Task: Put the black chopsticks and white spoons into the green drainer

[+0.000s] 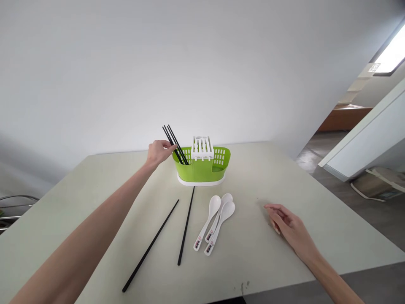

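Note:
A green slotted cutlery basket [202, 169] with a white base and a white rack over its middle stands near the wall. Several black chopsticks [176, 141] lean in its left compartment, their upper ends above the rim. My left hand [160, 151] is at that rim, its fingertips pinched on a chopstick whose lower end is inside the basket. On the table to the right, my right hand [289, 228] rests with loosely bent fingers and nothing in it. Three white spoons [218, 219] lie in front of the basket, two of them overlapping.
Two loose black chopsticks, a left one [151, 245] and a right one [186, 226], lie on the pale table [253, 177]. A white wall [202, 71] rises behind the basket. Past the table's right edge are a white panel and the floor.

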